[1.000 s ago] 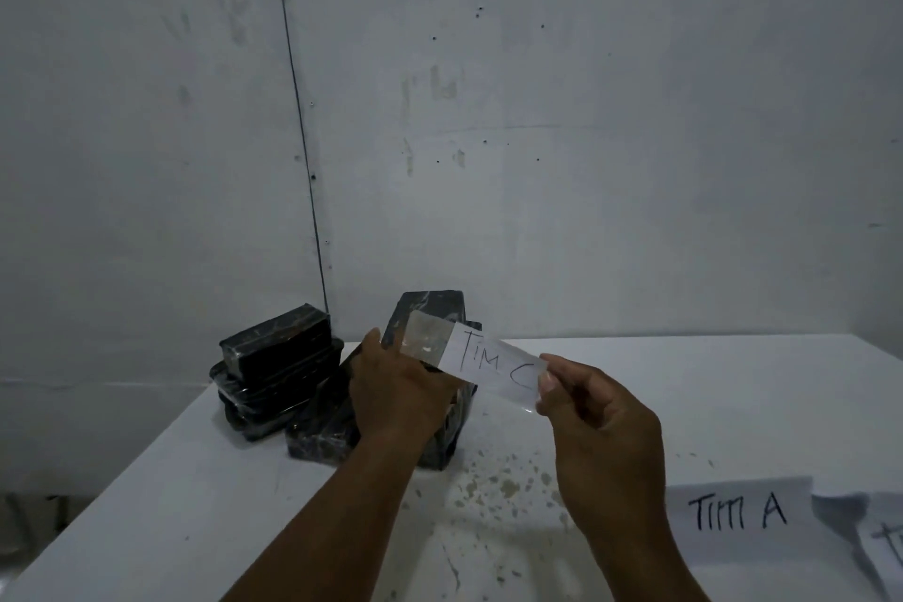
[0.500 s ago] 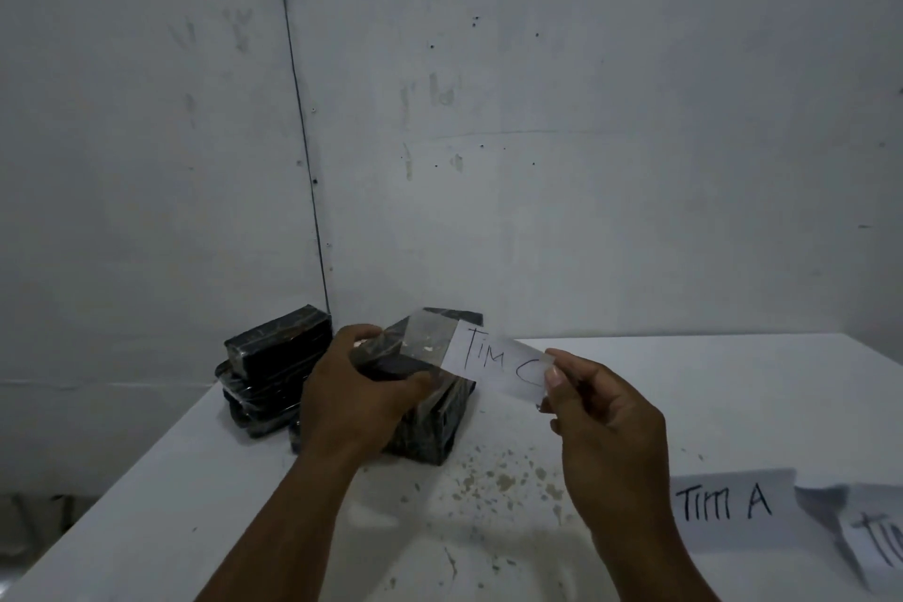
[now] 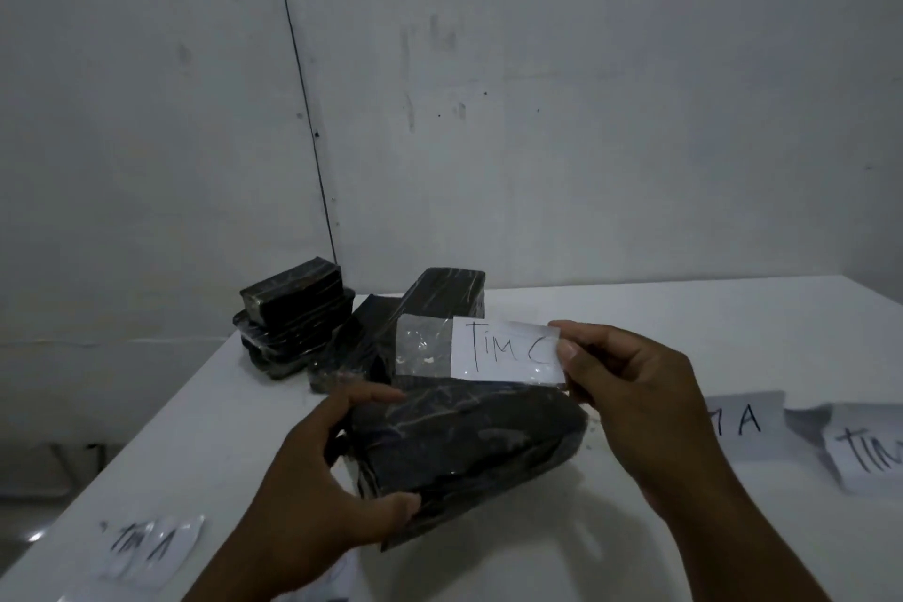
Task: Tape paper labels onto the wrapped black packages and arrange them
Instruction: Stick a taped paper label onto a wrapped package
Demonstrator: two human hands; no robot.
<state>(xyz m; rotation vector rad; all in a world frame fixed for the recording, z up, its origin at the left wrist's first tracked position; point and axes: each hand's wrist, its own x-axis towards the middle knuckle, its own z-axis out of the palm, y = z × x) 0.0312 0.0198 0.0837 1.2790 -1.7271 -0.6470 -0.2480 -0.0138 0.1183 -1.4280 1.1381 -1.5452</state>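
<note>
Left hand grips the near-left end of a black wrapped package, thumb below, fingers curled over the top edge; package is tilted, near the front middle of the white surface. Right hand pinches the right end of a paper label reading "TIM C", with a clear tape strip sticking out from its left end, held just above the package's far edge. More black packages stacked at the far-left corner. Other labels lie flat: one at the near-left edge, two toward the right edge.
</note>
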